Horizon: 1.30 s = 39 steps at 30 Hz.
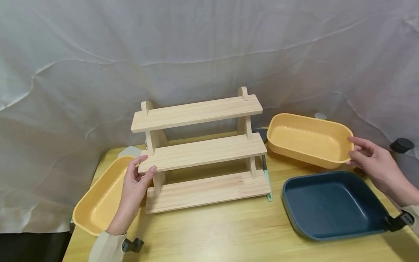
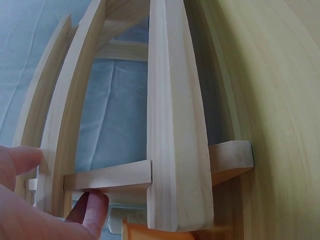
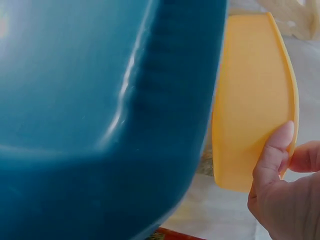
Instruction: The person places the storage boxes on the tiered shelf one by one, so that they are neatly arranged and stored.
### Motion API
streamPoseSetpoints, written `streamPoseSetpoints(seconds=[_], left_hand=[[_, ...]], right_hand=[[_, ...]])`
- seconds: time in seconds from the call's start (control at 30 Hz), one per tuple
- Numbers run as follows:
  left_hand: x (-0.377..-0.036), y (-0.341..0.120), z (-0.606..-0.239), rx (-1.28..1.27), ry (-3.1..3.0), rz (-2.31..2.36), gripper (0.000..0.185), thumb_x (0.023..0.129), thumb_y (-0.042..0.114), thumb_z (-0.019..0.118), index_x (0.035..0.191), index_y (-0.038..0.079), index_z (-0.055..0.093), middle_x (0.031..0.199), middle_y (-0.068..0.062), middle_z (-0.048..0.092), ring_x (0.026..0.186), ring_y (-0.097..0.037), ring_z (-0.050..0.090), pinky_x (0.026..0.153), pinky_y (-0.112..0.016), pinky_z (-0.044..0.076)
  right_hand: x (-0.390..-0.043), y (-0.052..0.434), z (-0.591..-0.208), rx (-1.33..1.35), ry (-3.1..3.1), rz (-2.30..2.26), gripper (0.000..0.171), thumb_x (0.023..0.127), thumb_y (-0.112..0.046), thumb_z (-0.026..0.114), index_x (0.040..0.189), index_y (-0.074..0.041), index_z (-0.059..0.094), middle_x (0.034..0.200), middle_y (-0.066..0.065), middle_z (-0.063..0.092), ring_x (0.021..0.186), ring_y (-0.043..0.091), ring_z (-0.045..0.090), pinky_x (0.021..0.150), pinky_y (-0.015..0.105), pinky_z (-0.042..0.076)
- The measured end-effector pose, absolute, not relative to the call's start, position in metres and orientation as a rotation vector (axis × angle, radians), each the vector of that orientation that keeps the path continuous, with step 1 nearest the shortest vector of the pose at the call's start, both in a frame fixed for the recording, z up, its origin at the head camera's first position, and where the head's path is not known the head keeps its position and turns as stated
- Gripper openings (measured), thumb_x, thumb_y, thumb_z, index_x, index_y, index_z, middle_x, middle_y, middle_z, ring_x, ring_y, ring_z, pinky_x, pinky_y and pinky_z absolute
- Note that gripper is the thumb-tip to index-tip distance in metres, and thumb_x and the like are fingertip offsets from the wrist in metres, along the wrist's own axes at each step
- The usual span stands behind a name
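Note:
A pale wooden three-tier stand is in the middle of the table in the head view. At its left end, my left hand holds the middle shelf, with the thumb in front. The left wrist view shows fingertips against the side support under that shelf. On the right, a yellow tray has its right rim pinched between the thumb and fingers of my right hand. The right wrist view shows that thumb on the tray's wall. Below it sits a dark blue tray.
Another yellow tray lies left of the stand, partly behind my left forearm. A utensil with a turquoise handle end shows past the stand's right side. Grey cloth hangs behind the table. A black round object is at far right.

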<state>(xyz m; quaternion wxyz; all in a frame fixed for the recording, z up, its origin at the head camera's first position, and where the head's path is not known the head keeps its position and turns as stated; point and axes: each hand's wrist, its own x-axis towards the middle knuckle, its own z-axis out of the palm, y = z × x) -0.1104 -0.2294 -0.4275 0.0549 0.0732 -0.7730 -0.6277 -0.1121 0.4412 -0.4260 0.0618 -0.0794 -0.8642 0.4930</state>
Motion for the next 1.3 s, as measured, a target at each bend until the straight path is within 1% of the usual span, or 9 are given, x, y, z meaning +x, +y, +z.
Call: streamPoseSetpoints(seconds=[0.07, 0.3, 0.4, 0.53, 0.63, 0.77, 0.9, 1.07, 1.3], left_hand=[[-0.111, -0.230, -0.428, 0.224, -2.354, -1.905, 0.055, 0.109, 0.021, 0.072, 0.157, 0.013, 0.048, 0.136, -0.003, 0.054, 0.101, -0.014, 0.059, 0.083, -0.020, 0.051], [-0.112, -0.230, -0.429, 0.231, -2.352, -1.923, 0.056, 0.108, 0.022, 0.073, 0.157, 0.014, 0.047, 0.132, -0.003, 0.055, 0.100, -0.014, 0.058, 0.083, -0.020, 0.051], [-0.114, -0.230, -0.430, 0.233, -2.345, -1.929, 0.057, 0.108, 0.023, 0.074, 0.158, 0.014, 0.048, 0.127, -0.002, 0.056, 0.099, -0.013, 0.058, 0.082, -0.020, 0.051], [-0.116, -0.231, -0.429, 0.238, -2.354, -1.932, 0.058, 0.107, 0.024, 0.074, 0.158, 0.016, 0.047, 0.123, -0.001, 0.057, 0.098, -0.013, 0.058, 0.081, -0.020, 0.051], [-0.116, -0.230, -0.429, 0.251, -2.371, -1.929, 0.058, 0.108, 0.026, 0.074, 0.158, 0.017, 0.047, 0.124, -0.001, 0.056, 0.100, -0.014, 0.057, 0.082, -0.021, 0.051], [-0.116, -0.230, -0.427, 0.262, -2.389, -1.927, 0.057, 0.108, 0.029, 0.073, 0.159, 0.020, 0.047, 0.128, -0.002, 0.055, 0.103, -0.015, 0.057, 0.084, -0.022, 0.050], [-0.117, -0.231, -0.427, 0.269, -2.387, -1.935, 0.058, 0.108, 0.029, 0.073, 0.159, 0.020, 0.047, 0.126, -0.002, 0.055, 0.103, -0.015, 0.056, 0.084, -0.022, 0.050], [-0.118, -0.231, -0.429, 0.297, -2.378, -1.962, 0.059, 0.107, 0.029, 0.074, 0.159, 0.020, 0.046, 0.124, -0.002, 0.055, 0.102, -0.015, 0.057, 0.086, -0.024, 0.051], [-0.119, -0.228, -0.430, 0.303, -2.351, -2.001, 0.058, 0.107, 0.028, 0.075, 0.158, 0.020, 0.047, 0.122, -0.002, 0.054, 0.102, -0.014, 0.057, 0.086, -0.023, 0.051]], right_hand=[[-0.110, 0.439, -0.423, -0.231, -2.561, 1.560, 0.065, 0.114, -0.007, 0.056, 0.170, 0.004, 0.025, 0.110, 0.000, 0.050, 0.083, -0.001, 0.063, 0.074, 0.013, 0.056], [-0.104, 0.435, -0.403, -0.232, -2.449, 1.656, 0.063, 0.113, -0.009, 0.060, 0.171, -0.013, 0.036, 0.110, -0.004, 0.053, 0.080, 0.003, 0.063, 0.074, 0.012, 0.056], [-0.104, 0.436, -0.392, -0.186, -2.292, 1.815, 0.054, 0.111, -0.005, 0.062, 0.162, -0.020, 0.052, 0.107, -0.005, 0.057, 0.077, 0.004, 0.065, 0.073, 0.013, 0.056], [-0.104, 0.439, -0.378, -0.080, -2.022, 2.057, 0.041, 0.108, 0.000, 0.064, 0.141, -0.024, 0.070, 0.102, -0.003, 0.063, 0.077, 0.007, 0.067, 0.073, 0.013, 0.057], [-0.106, 0.442, -0.367, 0.038, -1.869, 2.173, 0.041, 0.108, 0.006, 0.059, 0.137, -0.019, 0.074, 0.101, 0.000, 0.067, 0.078, 0.010, 0.070, 0.075, 0.016, 0.058], [-0.112, 0.447, -0.354, 0.180, -1.753, 2.236, 0.041, 0.109, 0.011, 0.054, 0.142, -0.006, 0.071, 0.101, 0.006, 0.072, 0.081, 0.014, 0.074, 0.078, 0.019, 0.059], [-0.120, 0.449, -0.340, 0.237, -1.709, 2.255, 0.041, 0.108, 0.010, 0.057, 0.145, 0.000, 0.068, 0.101, 0.009, 0.073, 0.080, 0.016, 0.072, 0.077, 0.019, 0.059], [-0.128, 0.439, -0.321, 0.277, -1.721, 2.277, 0.040, 0.108, 0.009, 0.057, 0.145, 0.000, 0.068, 0.103, 0.010, 0.073, 0.084, 0.017, 0.074, 0.078, 0.020, 0.059], [-0.135, 0.403, -0.294, 0.179, -1.856, 2.218, 0.039, 0.108, 0.004, 0.059, 0.141, -0.011, 0.073, 0.104, 0.004, 0.069, 0.081, 0.014, 0.068, 0.076, 0.016, 0.058]])
